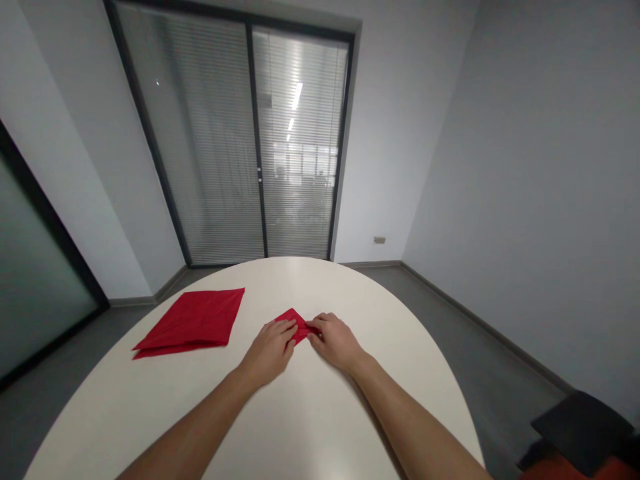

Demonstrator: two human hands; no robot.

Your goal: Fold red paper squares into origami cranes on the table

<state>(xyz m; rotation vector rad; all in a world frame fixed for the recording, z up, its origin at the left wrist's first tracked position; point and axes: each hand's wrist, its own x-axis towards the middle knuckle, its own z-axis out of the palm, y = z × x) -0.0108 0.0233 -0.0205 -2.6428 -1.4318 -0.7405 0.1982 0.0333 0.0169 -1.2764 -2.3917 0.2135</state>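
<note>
Left hand [267, 348]; right hand [337, 339]; both on cloth [301, 327]

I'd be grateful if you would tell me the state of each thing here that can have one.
Small red cloth: folded, partly hidden by the hands
Left hand: resting on the cloth
Right hand: fingers closed on the cloth's right end
Larger red cloth: folded, lying flat
Blinds: lowered
</note>
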